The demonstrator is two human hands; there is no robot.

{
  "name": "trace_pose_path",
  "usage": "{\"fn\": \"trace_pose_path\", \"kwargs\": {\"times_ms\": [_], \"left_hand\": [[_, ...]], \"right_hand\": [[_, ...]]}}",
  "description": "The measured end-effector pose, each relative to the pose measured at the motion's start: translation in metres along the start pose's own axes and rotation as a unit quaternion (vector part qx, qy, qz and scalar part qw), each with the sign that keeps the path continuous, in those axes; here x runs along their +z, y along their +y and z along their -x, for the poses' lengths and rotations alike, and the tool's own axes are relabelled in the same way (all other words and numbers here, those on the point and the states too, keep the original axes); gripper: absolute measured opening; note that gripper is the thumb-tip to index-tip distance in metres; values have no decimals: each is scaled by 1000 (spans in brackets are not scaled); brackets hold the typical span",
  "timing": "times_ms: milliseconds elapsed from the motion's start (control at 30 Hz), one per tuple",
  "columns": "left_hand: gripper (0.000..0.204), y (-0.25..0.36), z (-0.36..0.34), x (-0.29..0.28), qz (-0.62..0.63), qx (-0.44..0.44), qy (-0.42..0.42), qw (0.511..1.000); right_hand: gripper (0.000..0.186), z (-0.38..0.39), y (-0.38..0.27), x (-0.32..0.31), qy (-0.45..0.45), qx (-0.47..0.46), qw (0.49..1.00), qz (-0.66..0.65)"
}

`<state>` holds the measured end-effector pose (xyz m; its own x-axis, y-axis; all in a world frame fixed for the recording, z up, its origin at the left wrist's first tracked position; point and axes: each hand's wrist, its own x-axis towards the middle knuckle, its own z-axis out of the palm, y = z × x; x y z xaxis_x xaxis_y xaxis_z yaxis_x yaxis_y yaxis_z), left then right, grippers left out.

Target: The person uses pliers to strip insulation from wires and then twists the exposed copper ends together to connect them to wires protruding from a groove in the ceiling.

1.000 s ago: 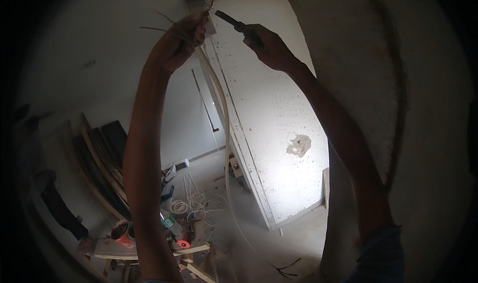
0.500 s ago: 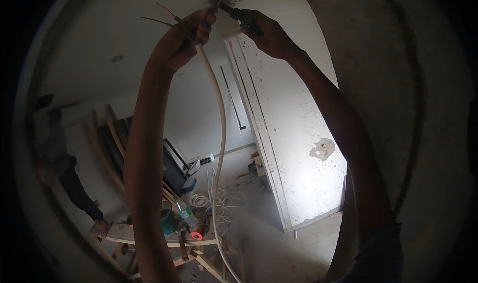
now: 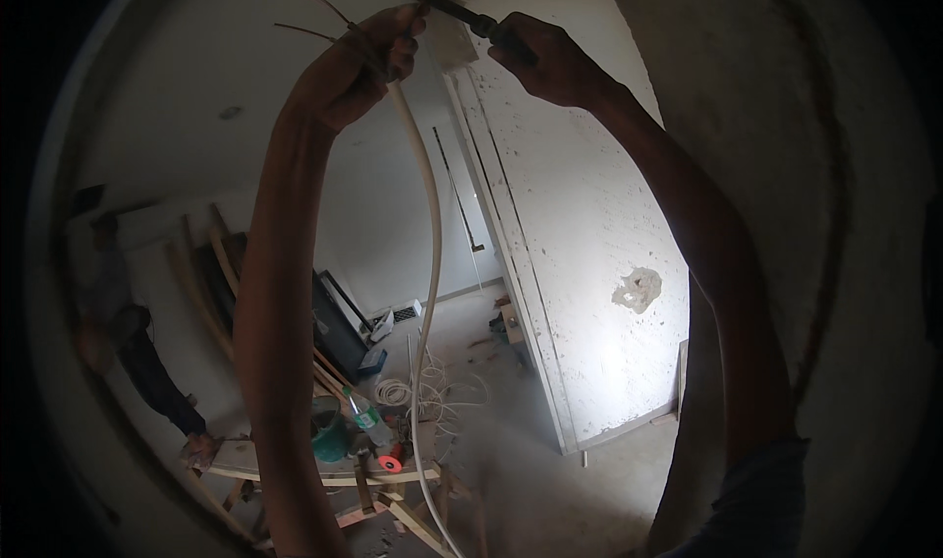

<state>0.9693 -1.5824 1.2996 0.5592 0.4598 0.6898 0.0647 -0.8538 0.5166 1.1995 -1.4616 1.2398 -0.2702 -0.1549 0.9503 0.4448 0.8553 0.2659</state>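
High up, my left hand (image 3: 368,62) is closed around the top of a white cable (image 3: 428,190). The cable hangs past my left forearm down to the lower edge. Thin stripped wires (image 3: 312,31) stick out to the left of that hand. My right hand (image 3: 555,62) grips the handle of a dark, slim tool (image 3: 462,12); its exact kind is hard to make out. The tool's tip meets a thin wire end just above my left fingertips, near a dark opening by the ceiling.
Below stands a wooden trestle (image 3: 236,455) with a green bucket (image 3: 331,438), a plastic bottle (image 3: 365,418) and an orange reel (image 3: 391,458). Coiled white cable (image 3: 393,392) lies on the floor behind. Another person (image 3: 133,332) is at the far left. A white wall (image 3: 580,234) rises on the right.
My right hand has shifted slightly to the right, showing more of the tool's shaft. My left hand keeps its hold on the cable, nearly unmoved.
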Motion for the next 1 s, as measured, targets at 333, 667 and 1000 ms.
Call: {"fn": "trace_pose_path", "kwargs": {"times_ms": [333,667,1000], "left_hand": [[21,-36,-7,13,-5,56,79,995],[24,-75,-19,36,-42,130,123,983],[24,-120,-55,64,3,167,91,982]], "right_hand": [[32,30,-19,-22,-70,65,995,-7],[35,38,-37,-69,-185,126,971,87],[41,2,-78,-123,-318,304,849,292]]}}
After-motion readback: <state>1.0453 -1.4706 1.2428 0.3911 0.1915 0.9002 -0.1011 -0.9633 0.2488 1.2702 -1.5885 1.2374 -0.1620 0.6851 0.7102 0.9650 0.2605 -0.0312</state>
